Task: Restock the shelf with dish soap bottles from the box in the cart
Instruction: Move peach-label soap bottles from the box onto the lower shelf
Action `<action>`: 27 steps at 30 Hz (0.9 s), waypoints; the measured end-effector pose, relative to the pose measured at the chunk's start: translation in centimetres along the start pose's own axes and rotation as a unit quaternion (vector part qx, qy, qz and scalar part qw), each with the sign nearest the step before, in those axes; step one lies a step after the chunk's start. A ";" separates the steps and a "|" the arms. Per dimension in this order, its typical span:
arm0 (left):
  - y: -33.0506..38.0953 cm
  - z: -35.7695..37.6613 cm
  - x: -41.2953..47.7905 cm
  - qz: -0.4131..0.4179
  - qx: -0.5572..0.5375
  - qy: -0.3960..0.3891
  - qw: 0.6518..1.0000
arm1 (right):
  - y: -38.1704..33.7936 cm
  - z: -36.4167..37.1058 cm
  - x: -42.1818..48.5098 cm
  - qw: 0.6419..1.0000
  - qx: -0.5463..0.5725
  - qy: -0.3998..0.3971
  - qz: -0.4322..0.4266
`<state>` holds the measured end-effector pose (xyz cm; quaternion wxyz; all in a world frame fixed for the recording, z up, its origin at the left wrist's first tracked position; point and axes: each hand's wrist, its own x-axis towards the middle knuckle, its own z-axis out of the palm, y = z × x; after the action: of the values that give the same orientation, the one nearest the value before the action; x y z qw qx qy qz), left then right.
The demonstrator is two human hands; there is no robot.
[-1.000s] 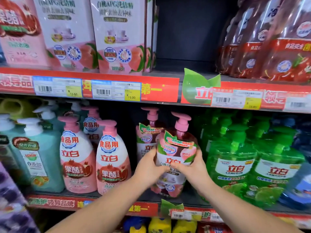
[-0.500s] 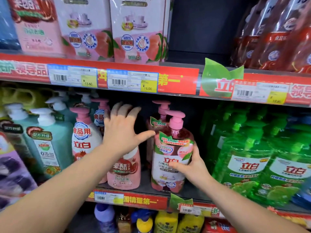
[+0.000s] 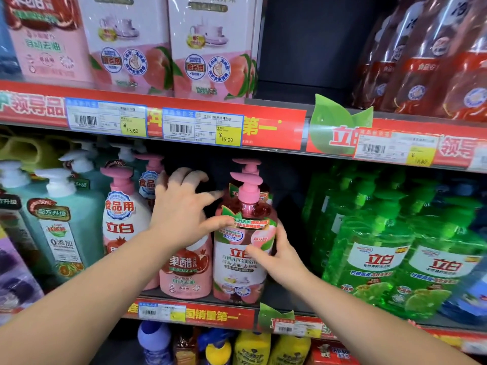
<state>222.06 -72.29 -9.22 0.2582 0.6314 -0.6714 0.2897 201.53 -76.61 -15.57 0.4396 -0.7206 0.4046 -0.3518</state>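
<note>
Standing upright, pump uppermost, soap bottle (image 3: 237,275) in right hand (image 3: 282,256).

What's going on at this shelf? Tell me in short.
A person is stocking dish soap. Their right hand grips the clear pink pump bottle with the peach label, which stands upright at the front of the middle shelf. Their left hand lies spread over the top of the opaque pink pump bottle beside it, thumb reaching the clear bottle's label. Green pump bottles stand to the right, across a gap.
</note>
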 end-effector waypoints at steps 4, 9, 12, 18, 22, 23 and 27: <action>0.0 0.0 -0.1 0.015 0.011 0.012 1.000 | -0.9 -1.6 1.0 0.994 -0.097 0.033 -0.027; -0.1 0.0 0.0 0.013 0.010 0.008 1.000 | -1.9 -2.8 1.8 0.993 -0.117 -0.009 -0.030; 0.0 -0.2 0.1 0.014 0.017 -0.012 1.000 | -1.6 -2.5 2.1 0.993 -0.100 -0.055 -0.010; 0.3 -0.4 0.0 0.041 0.041 -0.031 0.998 | -1.7 -2.6 2.6 0.995 -0.065 -0.073 -0.001; 0.3 -0.4 -0.3 0.046 0.044 -0.036 0.997 | -2.0 -2.3 2.2 0.996 -0.065 -0.065 0.010; 0.3 -0.5 -0.3 0.046 0.041 -0.037 0.997 | -2.1 -2.2 2.1 0.995 -0.071 -0.063 0.013; 0.7 -1.0 -0.3 0.020 0.029 -0.058 0.998 | -3.1 -2.2 1.5 0.991 -0.126 -0.040 0.001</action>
<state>221.34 -71.35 -8.75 0.1946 0.6410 -0.6889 0.2767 201.12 -77.88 -11.70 0.3613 -0.7833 0.4288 -0.2682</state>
